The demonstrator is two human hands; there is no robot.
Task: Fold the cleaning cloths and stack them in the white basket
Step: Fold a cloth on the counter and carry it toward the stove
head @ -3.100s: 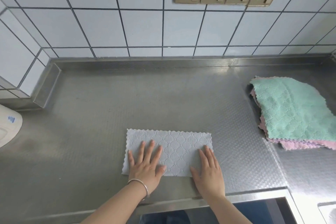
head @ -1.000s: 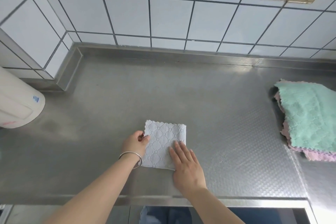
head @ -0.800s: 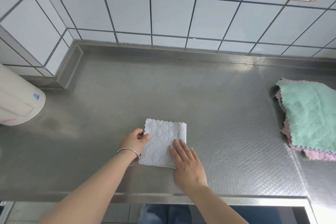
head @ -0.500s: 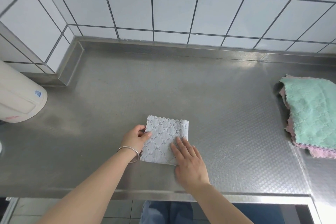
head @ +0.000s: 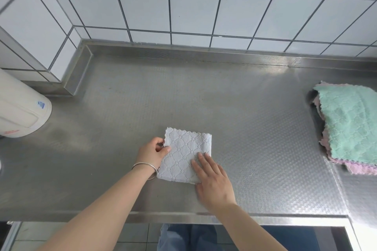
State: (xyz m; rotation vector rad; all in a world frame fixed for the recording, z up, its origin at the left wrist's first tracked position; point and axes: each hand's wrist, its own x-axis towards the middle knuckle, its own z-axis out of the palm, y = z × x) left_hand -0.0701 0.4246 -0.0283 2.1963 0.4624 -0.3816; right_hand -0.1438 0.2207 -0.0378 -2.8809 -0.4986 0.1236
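From the head view I see the folded grey cloth (head: 184, 157) lying flat on the steel counter (head: 255, 128), between my two hands. My left hand (head: 152, 154) pinches its left edge with curled fingers, while my right hand (head: 212, 181) rests flat, fingers straight, on its near right corner. A stack of cloths (head: 350, 128), green on top, sits well apart at the right.

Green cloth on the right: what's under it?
Under the green cloth pink cloth edges stick out at its left and near sides. How many lie in the pile is covered.
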